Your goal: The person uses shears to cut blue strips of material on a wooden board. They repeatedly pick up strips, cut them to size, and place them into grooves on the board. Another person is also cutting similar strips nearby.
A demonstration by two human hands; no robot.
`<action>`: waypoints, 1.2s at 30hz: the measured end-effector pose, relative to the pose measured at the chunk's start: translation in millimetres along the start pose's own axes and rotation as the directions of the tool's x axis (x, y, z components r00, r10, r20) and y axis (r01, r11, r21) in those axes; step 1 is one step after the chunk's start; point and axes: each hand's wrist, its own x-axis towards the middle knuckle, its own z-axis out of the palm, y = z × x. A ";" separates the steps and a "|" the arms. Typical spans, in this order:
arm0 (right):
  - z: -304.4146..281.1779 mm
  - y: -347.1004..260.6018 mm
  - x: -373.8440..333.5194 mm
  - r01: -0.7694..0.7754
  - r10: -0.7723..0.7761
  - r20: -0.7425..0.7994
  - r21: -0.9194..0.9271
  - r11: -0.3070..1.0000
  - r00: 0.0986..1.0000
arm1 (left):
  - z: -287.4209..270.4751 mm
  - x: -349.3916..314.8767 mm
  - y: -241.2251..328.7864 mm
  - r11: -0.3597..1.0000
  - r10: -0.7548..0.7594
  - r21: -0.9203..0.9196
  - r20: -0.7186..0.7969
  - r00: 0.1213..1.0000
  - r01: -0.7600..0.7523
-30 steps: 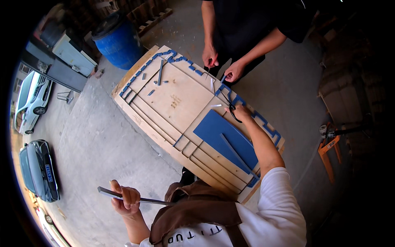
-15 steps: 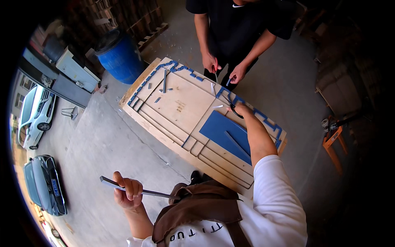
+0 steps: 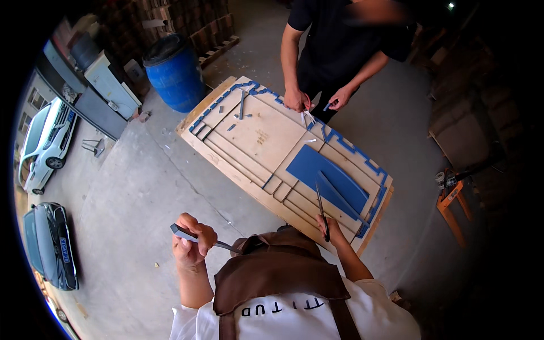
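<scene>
My left hand [image 3: 194, 241] is closed round a long grey foam-like strip [image 3: 228, 247], left of the board and over the floor. The strip's squared end juts out past my fingers; its other end reaches my brown apron [image 3: 272, 277]. In my right hand [image 3: 335, 232] is a pair of dark-handled scissors [image 3: 320, 201], blades pointing away over the near right part of a wooden die board [image 3: 249, 144]. A blue sheet [image 3: 309, 164] with a loose strip on top lies just beyond the scissors. Blue pieces [image 3: 354, 148] line the board's far edge.
Across the board a person in black [image 3: 340, 45] holds red-handled scissors [image 3: 307, 103] and a small blue piece [image 3: 327, 106]. Loose offcuts [image 3: 242, 105] lie on the board's far left. Further off are a blue barrel [image 3: 175, 79], an orange-legged stand [image 3: 451, 212] and parked cars [image 3: 51, 246].
My right hand has drawn back with the scissors from the board's far edge to its near right side. My left hand, still gripping the strip, appears slightly further right and higher.
</scene>
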 end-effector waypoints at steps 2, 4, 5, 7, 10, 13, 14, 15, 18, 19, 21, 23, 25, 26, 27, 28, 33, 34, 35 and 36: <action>8.2 23.8 -18.9 0.006 -0.007 -0.025 -0.044 0.999 1.000 | 13.7 19.2 -4.7 0.997 -0.022 -0.070 0.191 0.981 0.036; 12.8 35.4 -31.2 0.007 -0.009 -0.031 -0.071 0.997 0.999 | 32.9 37.1 -9.1 0.993 -0.008 -0.109 0.360 0.933 0.051; 11.9 35.2 -37.1 0.009 -0.011 -0.026 -0.082 0.997 1.000 | 39.8 46.8 -11.8 0.983 0.014 -0.167 0.473 0.881 0.075; 6.9 32.6 -47.0 -0.026 0.019 -0.050 -0.149 0.988 0.999 | 58.4 64.8 -18.8 0.947 0.106 -0.298 0.645 0.756 0.121; 19.4 21.6 -58.6 0.082 -0.085 -0.005 -0.194 0.978 0.996 | 100.6 77.0 5.3 0.916 0.170 -0.352 0.775 0.609 0.193; 12.3 34.2 -63.7 0.060 -0.065 -0.054 -0.085 0.995 0.996 | 126.7 80.1 15.7 0.844 0.289 -0.477 0.790 0.540 0.245; 11.2 39.2 -65.2 0.052 -0.055 -0.063 -0.041 0.998 0.997 | 134.4 83.0 18.7 0.815 0.317 -0.505 0.799 0.511 0.285; 8.8 43.1 -67.9 0.034 -0.041 -0.073 -0.089 0.995 0.996 | 144.7 84.9 19.3 0.770 0.358 -0.558 0.779 0.515 0.310; 13.1 48.0 -69.7 0.018 -0.035 -0.086 -0.191 0.981 0.996 | 151.6 84.1 22.3 0.752 0.393 -0.555 0.810 0.436 0.355; 14.9 46.6 -70.6 0.026 -0.046 -0.094 -0.202 0.979 0.995 | 151.9 83.5 24.3 0.765 0.391 -0.531 0.832 0.393 0.364; 20.3 43.0 -65.0 0.053 -0.067 -0.059 -0.203 0.978 0.996 | 141.7 75.7 26.4 0.800 0.406 -0.527 0.827 0.389 0.286; 17.9 40.6 -57.5 0.069 -0.073 -0.011 -0.186 0.980 0.997 | 129.2 67.0 25.1 0.829 0.393 -0.516 0.812 0.432 0.215; 14.1 26.6 -40.7 0.055 -0.051 0.071 -0.054 0.997 0.996 | 133.7 83.7 30.1 0.834 0.358 -0.489 0.831 0.425 0.255; 11.5 17.9 -30.4 0.043 -0.045 0.105 0.013 0.999 0.994 | 136.5 93.6 30.3 0.832 0.344 -0.479 0.841 0.418 0.279; 8.3 24.9 -3.2 -0.038 -0.005 0.158 0.267 0.963 0.987 | 132.5 96.8 25.1 0.830 0.360 -0.497 0.824 0.438 0.253; 16.7 14.7 15.4 0.006 -0.023 0.119 0.143 0.990 0.993 | 128.0 97.2 21.8 0.839 0.360 -0.497 0.812 0.460 0.221; 100.4 -111.3 92.5 0.184 -0.165 0.191 -0.085 0.979 0.968 | 67.0 57.2 10.2 0.974 0.085 -0.224 0.468 0.880 0.025; 103.2 -118.5 131.0 0.237 -0.217 0.144 -0.148 0.960 0.966 | 48.3 41.9 -0.1 0.984 0.048 -0.176 0.293 0.955 0.004; 123.5 -144.9 142.6 0.183 -0.183 0.203 0.018 0.983 0.962 | 37.7 24.6 -1.4 0.997 -0.013 -0.072 0.082 0.997 0.019; 134.9 -156.1 170.6 0.168 -0.184 0.183 0.099 0.981 0.966 | 24.0 15.6 -7.0 0.999 -0.043 -0.014 -0.051 0.998 0.042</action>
